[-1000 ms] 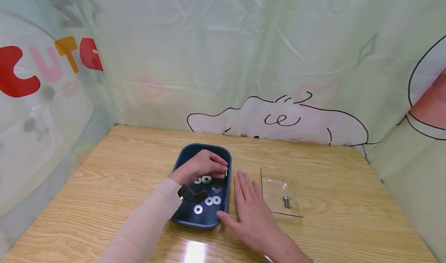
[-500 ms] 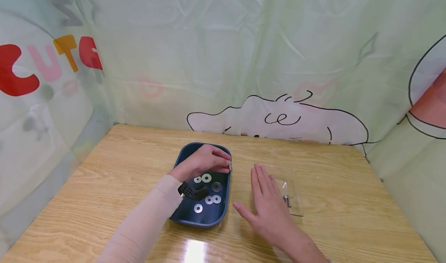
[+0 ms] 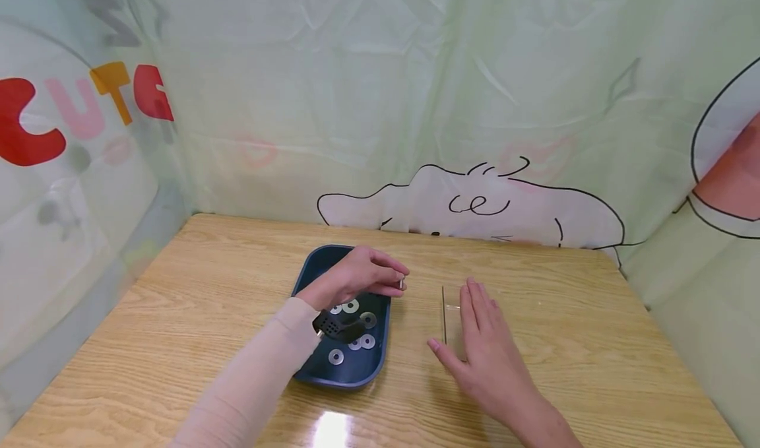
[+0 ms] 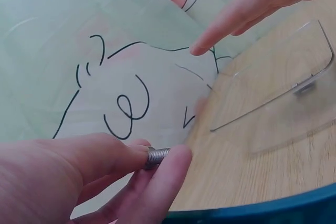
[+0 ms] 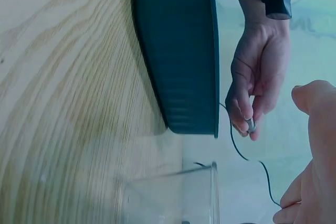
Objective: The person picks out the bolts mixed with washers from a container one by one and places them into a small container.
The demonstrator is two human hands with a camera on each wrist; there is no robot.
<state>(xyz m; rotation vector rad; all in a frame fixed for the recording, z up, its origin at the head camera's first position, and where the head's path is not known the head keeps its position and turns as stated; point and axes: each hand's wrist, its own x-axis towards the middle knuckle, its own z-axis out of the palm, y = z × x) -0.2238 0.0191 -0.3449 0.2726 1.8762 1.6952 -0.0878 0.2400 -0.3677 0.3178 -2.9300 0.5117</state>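
Note:
My left hand (image 3: 371, 278) pinches a small metal bolt (image 4: 157, 156) between thumb and fingers, its thread showing in the left wrist view. In the head view this hand is over the right rim of the dark blue tray (image 3: 343, 383), with the bolt just beyond that rim. Several flat metal washers (image 3: 336, 356) lie in the tray. My right hand (image 3: 489, 352) is held with straight fingers above a clear plastic box (image 3: 452, 316) and holds nothing. It covers most of the box in the head view. The left wrist view shows metal pieces (image 4: 304, 85) inside the box.
Tray and box stand side by side on a wooden table (image 3: 208, 316), with a strip of wood between them. A printed curtain (image 3: 380, 105) hangs behind the table's far edge. A dark watch-like band (image 3: 338, 326) is on the left wrist.
My left hand has moved right with the bolt, from inside the tray to past its rim. My right hand has moved right, from beside the tray to over the clear box.

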